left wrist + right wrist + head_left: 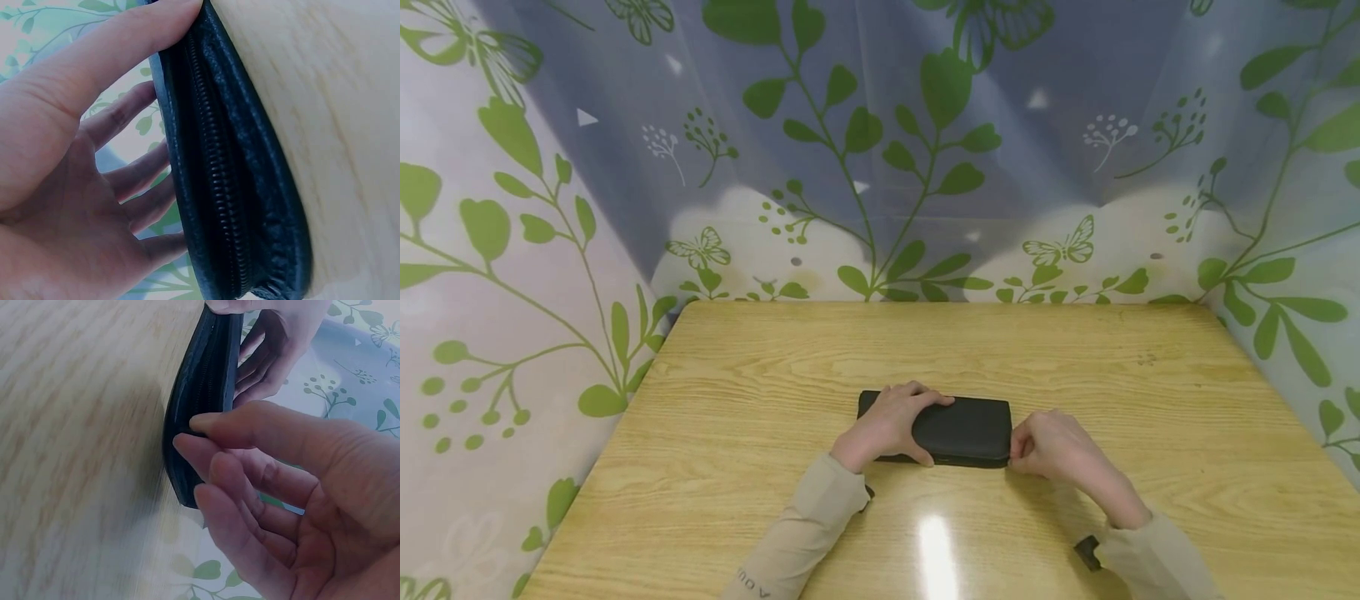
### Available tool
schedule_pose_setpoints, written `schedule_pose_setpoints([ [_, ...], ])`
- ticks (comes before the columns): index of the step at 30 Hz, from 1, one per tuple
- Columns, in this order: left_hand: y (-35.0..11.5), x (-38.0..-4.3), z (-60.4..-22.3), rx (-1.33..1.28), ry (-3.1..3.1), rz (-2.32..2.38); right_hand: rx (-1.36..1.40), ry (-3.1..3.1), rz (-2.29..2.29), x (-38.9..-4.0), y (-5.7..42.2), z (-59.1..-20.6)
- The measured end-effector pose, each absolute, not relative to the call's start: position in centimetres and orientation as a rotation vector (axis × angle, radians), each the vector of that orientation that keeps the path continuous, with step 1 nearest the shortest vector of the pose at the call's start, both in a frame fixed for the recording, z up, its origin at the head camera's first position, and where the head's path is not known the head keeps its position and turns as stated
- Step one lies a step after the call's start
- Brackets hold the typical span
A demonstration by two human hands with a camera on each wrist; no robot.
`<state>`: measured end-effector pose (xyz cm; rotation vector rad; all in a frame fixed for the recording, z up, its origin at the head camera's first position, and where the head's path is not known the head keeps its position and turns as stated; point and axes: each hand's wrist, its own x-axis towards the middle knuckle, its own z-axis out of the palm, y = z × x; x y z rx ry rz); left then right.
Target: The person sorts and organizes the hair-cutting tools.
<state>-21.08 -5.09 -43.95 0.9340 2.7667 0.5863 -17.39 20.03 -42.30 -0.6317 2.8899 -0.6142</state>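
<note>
A long black zip-around wallet point(973, 429) lies on the wooden table, its zipped edge facing the person. My left hand point(891, 421) holds it across its left half, thumb at the near edge and fingers spread over the top. In the left wrist view the closed zipper teeth point(219, 181) run along the wallet's side under the thumb. At the right end my right hand point(1060, 446) pinches the small dark zipper pull point(199, 432) between thumb and forefinger; the fingertips mostly hide it. The other right fingers are loosely curled beside the wallet's corner.
The wooden table point(775, 358) reaches back to a curtain point(880, 167) printed with green leaves and butterflies, which also hangs at both sides. A bright light reflection falls on the tabletop near the person. Dark straps show at both sleeve cuffs.
</note>
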Motion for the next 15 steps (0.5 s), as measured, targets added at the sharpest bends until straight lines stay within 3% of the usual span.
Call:
schedule_pose_setpoints([
  [15,-5.14,-21.1,-44.13,0.94,2.766,0.595,-0.666,2.929,-0.556,-17.05,19.67,-42.37],
])
